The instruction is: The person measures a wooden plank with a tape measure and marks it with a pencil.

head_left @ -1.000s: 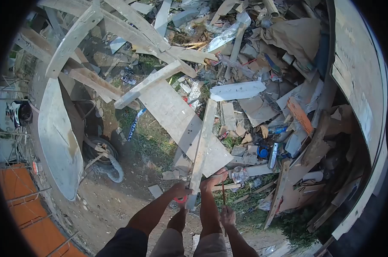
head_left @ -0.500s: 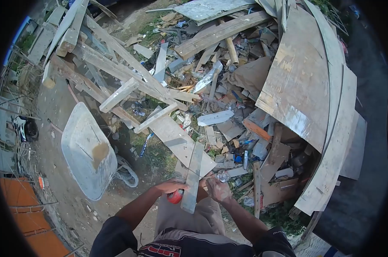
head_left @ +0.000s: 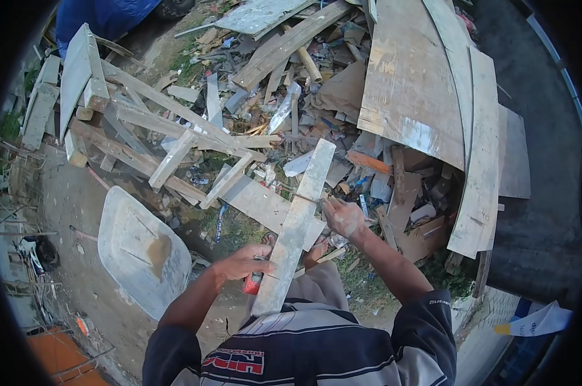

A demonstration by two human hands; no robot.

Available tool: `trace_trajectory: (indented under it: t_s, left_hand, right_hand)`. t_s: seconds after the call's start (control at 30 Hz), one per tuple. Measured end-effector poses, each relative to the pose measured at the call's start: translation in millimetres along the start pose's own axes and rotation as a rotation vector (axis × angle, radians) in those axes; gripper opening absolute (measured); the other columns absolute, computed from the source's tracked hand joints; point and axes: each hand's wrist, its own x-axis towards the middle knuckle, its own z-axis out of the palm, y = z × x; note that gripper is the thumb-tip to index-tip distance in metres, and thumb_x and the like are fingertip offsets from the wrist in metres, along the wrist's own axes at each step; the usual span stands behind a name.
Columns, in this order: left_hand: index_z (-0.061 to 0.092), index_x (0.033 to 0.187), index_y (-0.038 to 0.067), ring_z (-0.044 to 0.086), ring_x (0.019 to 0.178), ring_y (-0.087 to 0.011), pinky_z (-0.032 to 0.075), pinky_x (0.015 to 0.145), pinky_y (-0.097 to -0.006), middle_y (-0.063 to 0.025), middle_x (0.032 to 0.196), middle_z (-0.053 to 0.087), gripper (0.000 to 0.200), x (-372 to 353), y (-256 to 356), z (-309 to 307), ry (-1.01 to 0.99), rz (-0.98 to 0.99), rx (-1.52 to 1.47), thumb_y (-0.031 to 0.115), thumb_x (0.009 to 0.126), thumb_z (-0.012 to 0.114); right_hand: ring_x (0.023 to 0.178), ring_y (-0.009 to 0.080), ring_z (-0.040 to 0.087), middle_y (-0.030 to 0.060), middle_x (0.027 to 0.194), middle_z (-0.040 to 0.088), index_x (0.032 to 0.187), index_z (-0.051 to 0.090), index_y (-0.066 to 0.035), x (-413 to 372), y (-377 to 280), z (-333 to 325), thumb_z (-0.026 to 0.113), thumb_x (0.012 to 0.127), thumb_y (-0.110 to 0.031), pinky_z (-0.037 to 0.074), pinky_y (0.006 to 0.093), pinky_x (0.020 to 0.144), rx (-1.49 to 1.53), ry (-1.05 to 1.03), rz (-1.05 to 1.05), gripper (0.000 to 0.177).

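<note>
A narrow, pale wooden board [head_left: 290, 241] slants away from my body, its near end at my waist. My left hand [head_left: 245, 262] is closed around the board's left edge near that end. Beneath the same hand, beside the board, shows a small red and black object [head_left: 252, 283], mostly covered by the fingers. On the other side, my right hand [head_left: 344, 219] is closed at the board's right edge, pinching a thin dark rod [head_left: 306, 198] that lies across the board's face; its exact kind I cannot tell.
A wheelbarrow [head_left: 133, 238] stands at the left. Ahead lie a stack of wooden beams [head_left: 169, 161], a loose flat plank [head_left: 255, 202] and a heap of mixed rubble. Large plywood sheets [head_left: 413, 83] lean over the heap at the right.
The board has risen toward my body and its far end now reaches higher in view. My right hand has moved up and right, and the thin rod now crosses the board. The view has shifted.
</note>
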Motion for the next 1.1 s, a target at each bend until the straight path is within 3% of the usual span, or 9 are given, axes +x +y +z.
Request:
trace_trajectory:
  t_s: [0.23,0.4,0.57,0.63,0.7,0.77,0.8,0.93,1.1]
  left_hand:
    - [0.066,0.116,-0.005,0.063,0.092,-0.0108,0.050,0.081,-0.0269,-0.0056,0.102,0.069,0.040,-42.6,23.5,-30.0,-0.023,0.003,0.010,0.018,0.084,0.072]
    - [0.067,0.111,-0.004,0.061,0.092,-0.0101,0.049,0.081,-0.0269,-0.0046,0.101,0.069,0.034,-62.6,22.3,-47.0,-0.115,0.031,0.117,0.018,0.085,0.072]
    - [0.067,0.112,-0.003,0.062,0.089,-0.0099,0.050,0.078,-0.0262,-0.0054,0.097,0.070,0.038,-64.4,20.5,-43.1,-0.128,0.087,0.206,0.021,0.083,0.074]
    - [0.067,0.112,-0.004,0.062,0.088,-0.0097,0.050,0.078,-0.0264,-0.0050,0.096,0.070,0.039,-71.3,35.5,-38.3,-0.138,0.075,0.128,0.021,0.083,0.074]
    - [0.067,0.112,-0.004,0.062,0.088,-0.0096,0.050,0.079,-0.0263,-0.0048,0.096,0.070,0.039,-75.4,42.4,-41.9,-0.151,0.000,0.139,0.021,0.082,0.074]
    - [0.067,0.113,-0.004,0.062,0.089,-0.0096,0.050,0.079,-0.0263,-0.0047,0.096,0.070,0.040,-76.8,41.1,-40.4,-0.159,-0.080,0.148,0.020,0.082,0.074]
    - [0.067,0.113,-0.004,0.063,0.089,-0.0098,0.050,0.079,-0.0263,-0.0049,0.097,0.070,0.040,-73.3,37.9,-41.6,-0.179,-0.028,0.229,0.020,0.082,0.074]
    - [0.068,0.112,-0.003,0.063,0.088,-0.0095,0.050,0.078,-0.0268,-0.0047,0.097,0.071,0.040,-57.0,14.3,-44.6,-0.253,0.022,0.335,0.021,0.081,0.075]
    - [0.068,0.111,-0.002,0.063,0.085,-0.0125,0.049,0.076,-0.0299,-0.0074,0.093,0.071,0.044,-29.0,48.7,-35.5,-0.257,0.060,0.460,0.027,0.080,0.078]
  right_hand:
    - [0.074,0.0188,0.065,0.0014,0.081,0.054,0.111,0.060,-0.011,-3.5,-61.9,-13.4,0.064,0.080,-0.011,0.051,0.0323,0.047,-0.002,0.161,-0.123,0.031]
    - [0.081,0.0210,0.067,0.0052,0.092,0.061,0.109,0.060,-0.010,-3.6,11.1,34.3,0.065,0.079,-0.010,0.054,0.0394,0.054,-0.129,-0.014,0.340,0.030]
    - [0.079,0.0248,0.068,0.0057,0.090,0.062,0.105,0.062,-0.009,3.9,-91.4,-39.1,0.066,0.078,-0.009,0.055,0.0375,0.055,-0.002,0.134,-0.019,0.027]
    - [0.080,0.0241,0.068,0.0049,0.090,0.063,0.105,0.062,-0.010,-6.0,-71.2,-20.9,0.065,0.079,-0.010,0.056,0.0365,0.059,-0.059,0.120,0.029,0.025]
    - [0.078,0.0241,0.068,0.0056,0.091,0.063,0.104,0.062,-0.010,-17.7,-10.8,12.2,0.063,0.081,-0.011,0.056,0.0386,0.064,-0.120,-0.051,0.450,0.023]
    - [0.075,0.0269,0.067,0.0060,0.095,0.065,0.095,0.060,-0.009,-32.8,36.0,36.4,0.057,0.091,-0.017,0.056,0.0388,0.066,-0.159,-0.086,0.532,0.010]
    - [0.077,0.0285,0.068,0.0090,0.093,0.069,0.090,0.060,-0.007,-36.0,39.0,48.9,0.053,0.097,-0.022,0.054,0.0403,0.071,-0.066,0.199,0.573,0.018]
    - [0.064,0.0225,0.063,0.0098,0.064,0.063,0.092,0.067,-0.003,-4.7,-6.9,27.6,0.053,0.101,-0.035,0.047,0.0372,0.061,0.531,0.494,0.965,0.036]
    - [0.066,0.0119,0.060,-0.0005,0.071,0.062,0.091,0.068,-0.002,28.3,-2.8,20.9,0.063,0.098,-0.033,0.046,0.0295,0.060,1.355,0.563,1.257,0.032]
